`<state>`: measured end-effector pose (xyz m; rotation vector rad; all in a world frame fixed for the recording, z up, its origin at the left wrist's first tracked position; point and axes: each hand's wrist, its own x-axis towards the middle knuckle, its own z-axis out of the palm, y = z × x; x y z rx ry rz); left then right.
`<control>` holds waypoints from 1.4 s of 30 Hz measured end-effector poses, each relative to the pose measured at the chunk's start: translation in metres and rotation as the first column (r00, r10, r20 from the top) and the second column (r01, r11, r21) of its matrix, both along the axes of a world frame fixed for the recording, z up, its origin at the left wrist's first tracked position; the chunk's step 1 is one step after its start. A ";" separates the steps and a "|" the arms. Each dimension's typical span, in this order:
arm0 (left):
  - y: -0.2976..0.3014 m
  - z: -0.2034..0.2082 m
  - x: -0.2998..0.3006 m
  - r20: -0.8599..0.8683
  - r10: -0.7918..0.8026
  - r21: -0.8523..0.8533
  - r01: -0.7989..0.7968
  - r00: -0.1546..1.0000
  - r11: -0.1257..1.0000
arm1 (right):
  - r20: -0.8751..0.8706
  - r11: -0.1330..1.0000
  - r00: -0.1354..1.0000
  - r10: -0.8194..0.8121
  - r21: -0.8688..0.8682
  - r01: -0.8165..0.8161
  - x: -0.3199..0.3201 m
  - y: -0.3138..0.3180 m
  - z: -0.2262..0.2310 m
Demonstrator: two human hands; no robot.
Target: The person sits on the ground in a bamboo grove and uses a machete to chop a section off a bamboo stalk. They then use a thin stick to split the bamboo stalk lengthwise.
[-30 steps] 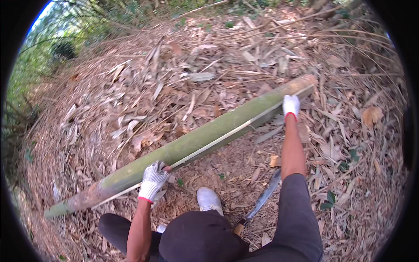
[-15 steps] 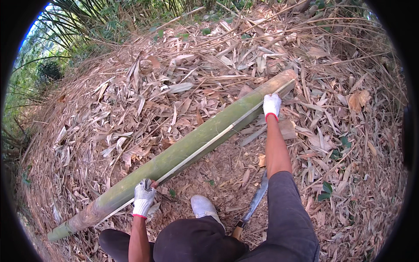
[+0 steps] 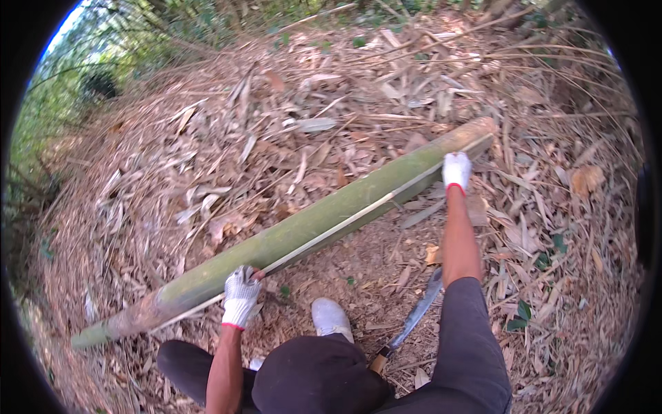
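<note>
A long green bamboo pole (image 3: 303,221) lies slantwise on the ground before me, from the near left up to the far right. Along its near side runs a thin pale strip (image 3: 345,224). My left hand (image 3: 241,295), in a white knitted glove, pinches the strip near the pole's lower left part, with bare fingertips showing. Toward the far right end, my right hand (image 3: 456,170), gloved in white with a red cuff, is closed at the strip against the pole; its fingertips are hidden from above.
A machete (image 3: 416,314) with a wooden handle lies between my legs, its blade pointing away. My pale shoe (image 3: 332,319) stands close to the pole. Dry bamboo leaves (image 3: 227,224) cover the slope, with small green plants (image 3: 518,316) at the right and bamboo stems behind.
The view has shifted and tilted a little, so the pole, machete and ground sit farther right. Both hands stay closed at the strip; the left looks slightly farther up along the pole.
</note>
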<state>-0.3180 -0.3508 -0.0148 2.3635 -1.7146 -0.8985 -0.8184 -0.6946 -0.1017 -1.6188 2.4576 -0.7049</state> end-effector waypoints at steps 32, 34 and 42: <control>-0.049 0.018 -0.007 0.099 0.249 0.078 -0.257 0.963 0.963 | -0.110 0.978 0.992 0.068 0.202 -0.045 0.008 -0.033 0.009; -0.054 0.021 -0.006 0.094 0.251 0.124 -0.261 0.963 0.957 | -0.145 0.979 0.986 0.082 0.199 -0.052 0.012 -0.035 0.012; -0.059 0.013 0.000 0.164 0.216 0.179 -0.244 0.963 0.953 | -0.104 0.980 0.991 0.086 0.187 -0.065 0.019 -0.029 0.019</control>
